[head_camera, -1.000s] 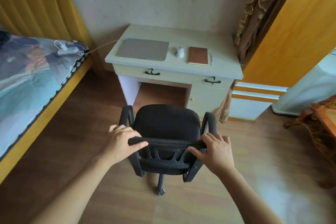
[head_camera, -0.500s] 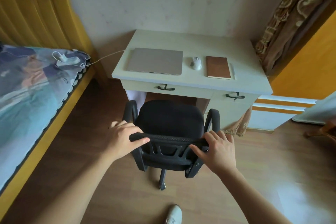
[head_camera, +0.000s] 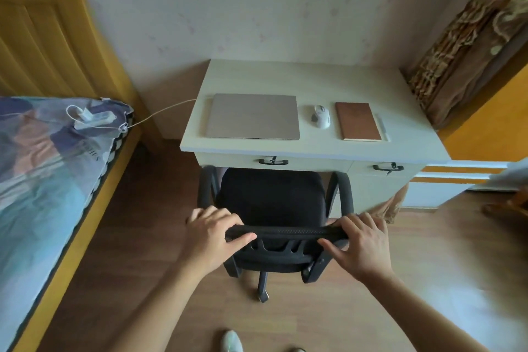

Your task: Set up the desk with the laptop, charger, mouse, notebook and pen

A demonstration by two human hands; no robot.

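a: where does the desk point(head_camera: 285, 77) lie from your hands?
b: straight ahead. your left hand point(head_camera: 213, 234) and right hand point(head_camera: 363, 246) clasp the chair point(head_camera: 271, 200) backrest, fingers curled over, equally near; its seat front is under the desk edge.
a: and the laptop point(head_camera: 253, 116)?
b: closed, left of the mouse point(head_camera: 320, 116).

Both hands — left hand point(head_camera: 213, 233), right hand point(head_camera: 364, 246) — grip the chair point(head_camera: 271, 208) back; on the desk point(head_camera: 314, 77) lie closed laptop point(head_camera: 253, 116), mouse point(head_camera: 321, 116), notebook point(head_camera: 357, 121).

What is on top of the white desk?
On the desk lie a closed laptop with a cable running to the bed, a white mouse, a brown notebook and a pen beside it. What is inside the shut drawers cannot be seen.
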